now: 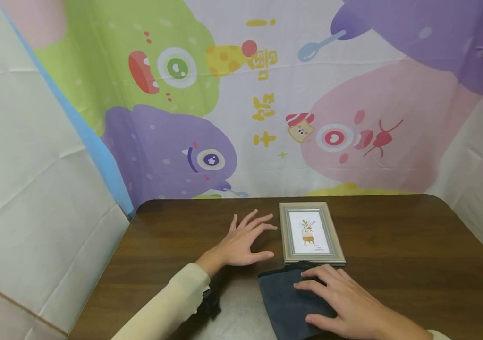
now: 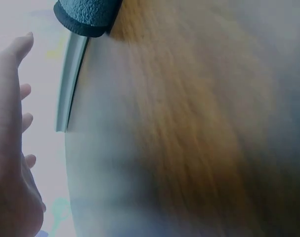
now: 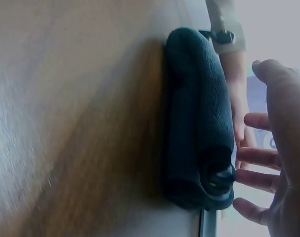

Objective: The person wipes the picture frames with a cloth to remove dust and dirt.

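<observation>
A folded, dark blue-grey cloth [image 1: 281,302] with a black edge lies near the front of the table. My right hand [image 1: 347,302] is over its right part, fingers spread and slightly bent; the right wrist view shows the fingertips [image 3: 246,207] beside one end of the thick, soft folds [image 3: 189,113]. Left of a picture frame [image 1: 334,236], my left hand [image 1: 241,243] spreads its fingers above the tabletop, holding nothing. The frame lies flat, face up, with a silvery-beige border around a potted-plant picture. The cloth's top edge lies close against the frame's lower edge.
The dark brown wooden table [image 1: 411,264] has rounded back corners. Behind it hangs a cartoon-printed cloth backdrop [image 1: 258,174], with pale sheet walls [image 1: 33,189] at both sides. A black wrist strap [image 1: 209,304] is on the left forearm.
</observation>
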`<state>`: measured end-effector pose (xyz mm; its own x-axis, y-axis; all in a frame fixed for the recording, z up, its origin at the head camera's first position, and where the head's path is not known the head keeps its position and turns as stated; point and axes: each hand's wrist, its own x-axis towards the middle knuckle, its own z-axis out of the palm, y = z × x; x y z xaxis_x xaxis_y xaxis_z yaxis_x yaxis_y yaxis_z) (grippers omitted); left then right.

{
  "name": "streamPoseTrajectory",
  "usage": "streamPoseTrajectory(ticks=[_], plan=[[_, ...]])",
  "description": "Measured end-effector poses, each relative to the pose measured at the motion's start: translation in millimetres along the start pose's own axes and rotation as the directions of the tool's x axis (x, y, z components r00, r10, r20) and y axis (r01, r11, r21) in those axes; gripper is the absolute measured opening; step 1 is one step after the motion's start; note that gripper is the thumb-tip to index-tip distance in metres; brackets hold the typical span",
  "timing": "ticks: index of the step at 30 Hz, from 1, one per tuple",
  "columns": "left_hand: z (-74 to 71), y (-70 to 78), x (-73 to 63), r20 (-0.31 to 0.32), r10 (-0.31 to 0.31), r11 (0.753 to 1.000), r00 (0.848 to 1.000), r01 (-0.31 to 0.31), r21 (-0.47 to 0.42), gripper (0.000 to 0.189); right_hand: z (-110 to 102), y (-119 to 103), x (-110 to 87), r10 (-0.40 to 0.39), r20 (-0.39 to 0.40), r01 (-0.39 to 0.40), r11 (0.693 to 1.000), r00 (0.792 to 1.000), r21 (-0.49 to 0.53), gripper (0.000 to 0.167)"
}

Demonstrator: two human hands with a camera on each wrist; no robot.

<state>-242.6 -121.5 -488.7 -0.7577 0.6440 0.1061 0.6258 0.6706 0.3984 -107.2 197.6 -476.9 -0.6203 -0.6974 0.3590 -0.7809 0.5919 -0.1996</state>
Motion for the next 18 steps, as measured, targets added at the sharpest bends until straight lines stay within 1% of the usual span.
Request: streamPoseTrajectory(ticks=[4, 10, 14, 18], plan=[[-4.3, 1.2, -9.2, 0.017, 0.020, 1.000, 1.000, -0.020, 0.015, 0.067, -3, 5, -0.3, 0.032, -0.019, -0.032, 0.999, 0.999, -0.029, 0.050], [-6.8, -2.7, -21.4, -0.003, 0.055, 0.996, 0.999, -0.054, 0.067, 0.068, -6, 11, 1.1, 0.039, -0.053, -0.041, 0.998, 0.998, -0.044, 0.050], [-9.8, -4.3, -29.0, -0.029, 0.067, 0.996, 0.997, -0.065, 0.055, 0.067, -9, 16, 2.3, 0.039, -0.071, -0.043, 0.998, 0.997, -0.051, 0.049], [-14.3, -2.7, -35.3, -0.037, 0.074, 0.997, 0.997, -0.072, 0.041, 0.069, -12, 24, 4.6, 0.055, -0.092, -0.061, 0.996, 0.994, -0.064, 0.049]])
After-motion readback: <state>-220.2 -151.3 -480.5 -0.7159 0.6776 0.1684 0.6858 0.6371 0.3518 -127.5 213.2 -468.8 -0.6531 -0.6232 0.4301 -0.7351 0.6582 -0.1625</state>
